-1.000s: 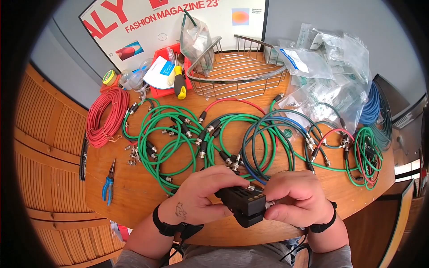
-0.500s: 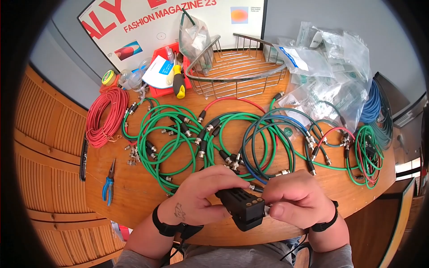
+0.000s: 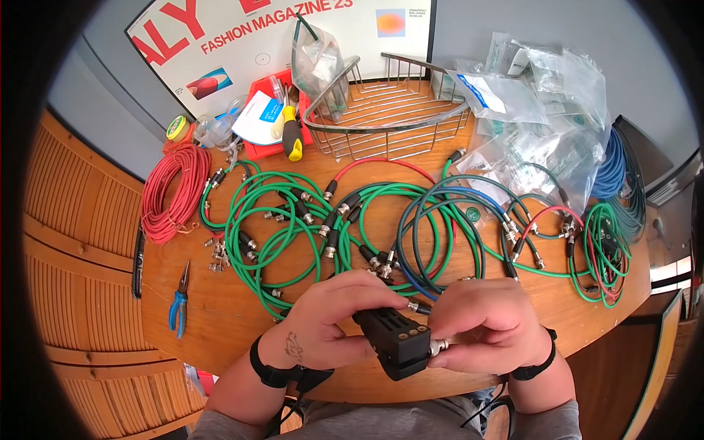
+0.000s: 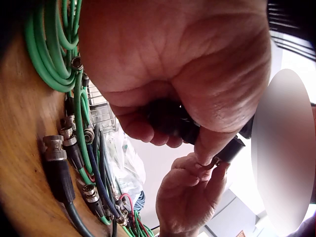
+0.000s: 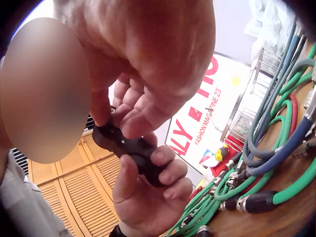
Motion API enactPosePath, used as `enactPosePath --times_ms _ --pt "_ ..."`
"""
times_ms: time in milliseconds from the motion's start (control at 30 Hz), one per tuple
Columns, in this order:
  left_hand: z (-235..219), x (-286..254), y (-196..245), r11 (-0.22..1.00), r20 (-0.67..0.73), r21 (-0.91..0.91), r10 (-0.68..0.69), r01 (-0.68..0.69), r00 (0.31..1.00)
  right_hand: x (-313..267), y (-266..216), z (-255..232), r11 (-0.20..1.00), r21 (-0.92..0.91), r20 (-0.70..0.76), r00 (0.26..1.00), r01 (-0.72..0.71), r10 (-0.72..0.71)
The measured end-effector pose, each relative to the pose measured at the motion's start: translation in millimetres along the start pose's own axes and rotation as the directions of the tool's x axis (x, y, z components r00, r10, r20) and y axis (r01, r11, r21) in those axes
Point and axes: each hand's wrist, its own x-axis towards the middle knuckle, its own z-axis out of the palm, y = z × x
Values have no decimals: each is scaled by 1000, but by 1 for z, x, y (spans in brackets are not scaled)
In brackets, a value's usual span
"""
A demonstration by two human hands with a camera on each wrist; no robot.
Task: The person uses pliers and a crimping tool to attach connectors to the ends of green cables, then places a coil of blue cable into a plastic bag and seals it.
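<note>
Near the table's front edge, my left hand (image 3: 315, 323) grips a black block-like tool (image 3: 400, 341) with slots on top and brass screws at its end. My right hand (image 3: 488, 326) pinches a small silver metal connector (image 3: 438, 347) between thumb and forefinger, right at the tool's end face. In the right wrist view the black tool (image 5: 129, 148) spans from the left hand's fingers to the right fingertips. Just behind the hands lies a black-sleeved cable plug (image 3: 419, 308). From the left wrist, the palm hides most of the tool.
Green coiled cables (image 3: 275, 220) with BNC plugs spread over the wooden table. Blue-handled pliers (image 3: 178, 308) lie left, below a red cable coil (image 3: 176, 192). Behind stand a wire basket (image 3: 389, 130), a red bin with a yellow-black screwdriver (image 3: 292, 136), and plastic bags (image 3: 543, 125).
My right thumb and forefinger have shifted on the connector; more of its metal now shows beside the tool. The left hand keeps its grip nearly in place.
</note>
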Motion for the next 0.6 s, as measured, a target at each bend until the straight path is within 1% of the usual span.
enactPosePath --times_ms 133,200,233,300,333,400,533,600 --pt "0 -1 -1 999 -4 -32 -2 2 1000 0 2 2 999 4 -24 998 53 -53" --pt "1 -1 -1 999 -7 -38 -4 4 1000 3 -5 1 999 26 -8 1000 -22 22" --pt "1 -1 -1 999 -11 -44 -5 4 1000 2 -5 0 999 27 -9 1000 -22 23" --pt "0 -1 -1 999 -5 -34 -10 10 1000 0 -5 -3 988 74 47 990 -135 132" --pt "0 -1 -1 1000 -1 -23 -15 15 1000 -1 -5 -4 988 75 46 990 -136 132" --pt "0 0 1 1000 5 -16 -16 16 1000 -1 -4 -6 989 -22 114 983 -145 146" --pt "0 2 2 1000 19 -17 3 -3 1000 -1 -5 -4 988 15 85 985 -151 149" --pt "1 1 1 1000 14 -25 8 -8 1000 -1 -5 -3 994 19 62 992 -111 109"
